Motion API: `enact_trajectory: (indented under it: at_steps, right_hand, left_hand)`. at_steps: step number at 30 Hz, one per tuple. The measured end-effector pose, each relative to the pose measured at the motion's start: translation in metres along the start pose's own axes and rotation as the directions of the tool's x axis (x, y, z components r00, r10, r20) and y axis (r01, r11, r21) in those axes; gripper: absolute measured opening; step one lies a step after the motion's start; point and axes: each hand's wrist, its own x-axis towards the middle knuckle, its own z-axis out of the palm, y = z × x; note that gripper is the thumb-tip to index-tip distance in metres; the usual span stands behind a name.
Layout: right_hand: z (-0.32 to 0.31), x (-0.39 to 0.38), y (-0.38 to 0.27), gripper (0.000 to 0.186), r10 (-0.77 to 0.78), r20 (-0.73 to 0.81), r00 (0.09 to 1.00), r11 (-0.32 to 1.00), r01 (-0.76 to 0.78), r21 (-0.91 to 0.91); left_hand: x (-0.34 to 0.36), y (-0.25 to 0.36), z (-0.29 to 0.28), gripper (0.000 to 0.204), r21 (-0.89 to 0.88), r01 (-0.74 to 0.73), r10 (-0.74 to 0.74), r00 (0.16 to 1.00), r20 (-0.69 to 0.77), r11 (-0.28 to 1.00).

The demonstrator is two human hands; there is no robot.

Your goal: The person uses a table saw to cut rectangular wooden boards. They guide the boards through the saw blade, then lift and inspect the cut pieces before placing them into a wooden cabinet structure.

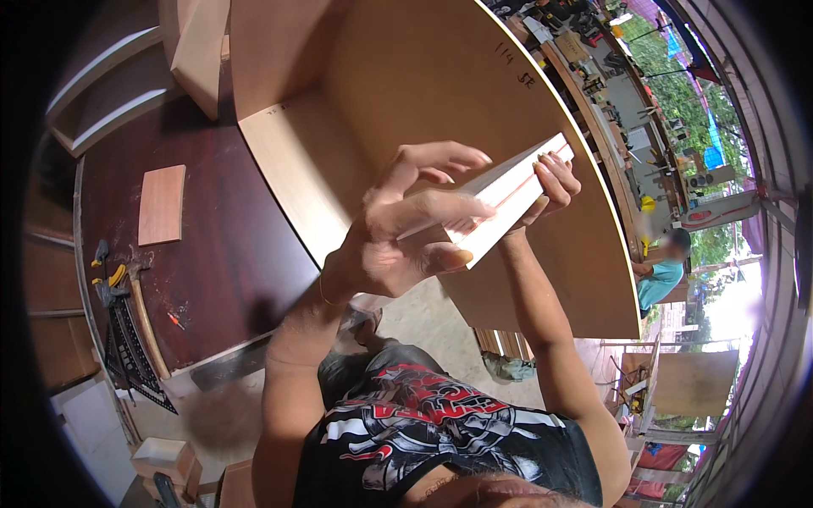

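So the biggest thing in front of you is that open plywood box [474, 93], filling the upper middle of the view, with a curved-looking panel on its right side (fisheye, so don't trust the bend). Next down is your dark red-brown tabletop [229, 254], off to the left. There's a person in a teal top [660, 281] well away on the right, by the way.

On the tabletop's left side you've got a black triangular square [127, 360] just beside a hammer [148, 326] with a wooden handle.

Now the pale wooden piece [512, 184]: it's up between your hands, tilted, in front of the box from this angle, with a reddish line running along it. A flat reddish board [162, 205] lies alone further up the tabletop.

Your right hand [550, 186] has its fingers curled round the far end of the piece, grasping it. Your left hand [394, 224] is at the near end, thumb by the lower corner, other fingers spread and blurry, so I can't tell if it's actually gripping.

Smallest: a little red-and-white bit [176, 320] right of the hammer.
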Motion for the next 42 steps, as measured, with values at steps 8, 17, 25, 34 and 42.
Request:
enact_trajectory:
  at_steps: [8, 17, 25, 34, 42]
  right_hand:
    - [0.007, 0.001, -0.001, 0.042, 0.013, -0.042, 0.999, 0.996, -0.010, 0.083]
    - [0.002, -0.001, -0.002, 0.042, -0.014, -0.004, 1.000, 1.000, 0.014, 0.010]
    - [0.004, 0.001, -0.007, 0.042, -0.019, -0.036, 0.999, 1.000, 0.019, -0.003]
    - [0.004, -0.004, 0.004, 0.035, -0.018, -0.062, 0.998, 0.990, 0.026, 0.138]
    - [0.003, 0.002, -0.005, 0.038, 0.009, -0.023, 1.000, 0.998, -0.008, 0.057]
  left_hand:
    - [0.007, -0.022, -0.001, 0.031, -0.070, -0.207, 0.212, 0.973, 0.088, 0.976]
    - [0.000, -0.024, 0.002, 0.029, -0.129, -0.162, 0.176, 0.979, 0.105, 0.978]
    - [0.001, -0.018, 0.000, 0.029, -0.051, -0.160, 0.166, 0.977, 0.133, 0.986]
    - [-0.004, -0.023, 0.013, 0.038, 0.043, -0.153, 0.150, 0.987, 0.064, 0.987]
    - [-0.027, -0.011, 0.014, 0.058, 0.042, 0.003, 0.003, 0.990, -0.138, 0.999]
